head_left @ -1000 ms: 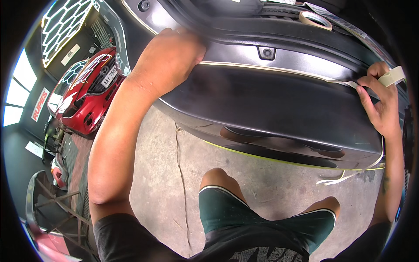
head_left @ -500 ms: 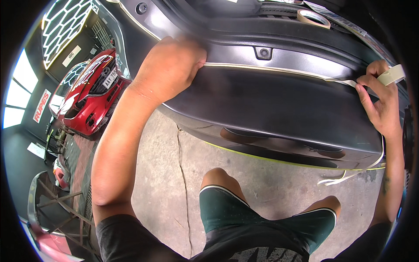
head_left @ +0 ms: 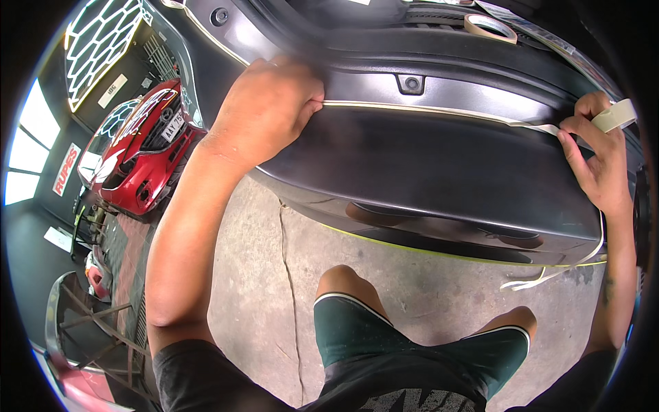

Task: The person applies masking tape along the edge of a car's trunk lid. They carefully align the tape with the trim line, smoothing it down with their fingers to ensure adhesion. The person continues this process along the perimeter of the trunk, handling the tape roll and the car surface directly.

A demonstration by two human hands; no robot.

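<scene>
Head view: left hand [head_left: 264, 113] pressed the cream masking tape strip [head_left: 425, 110] onto the glossy black car bumper [head_left: 439, 172], having slid slightly rightward since earlier. Right hand [head_left: 598, 161] stayed put, grip closed around the tape roll [head_left: 614, 115].

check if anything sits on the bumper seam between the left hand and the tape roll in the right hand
Nothing visible does. The tape strip runs unbroken along the dark bumper from the left hand to the roll in the right hand. The round sensor sits above that line.
</scene>
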